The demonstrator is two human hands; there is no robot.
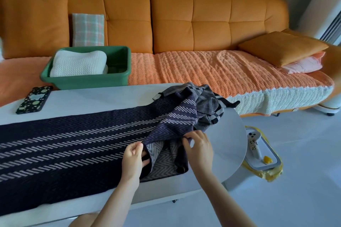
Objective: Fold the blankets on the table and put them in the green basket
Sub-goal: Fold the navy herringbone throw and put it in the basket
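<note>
The blanket (73,145) spread across the lower left of the frame is dark navy with pale herringbone zigzags and rows of slanted light dashes; its turned-up corner shows a grey-and-cream chevron underside. Bunched behind it at centre right, a second blanket (210,105) is grey with black-and-white checks. The desk (103,97) is pale grey-white. At upper left the basket (86,79) is green and holds a cream knitted blanket (77,63). The sofa (184,20) is orange, its seat cover (212,72) salmon with a white edge.
</note>
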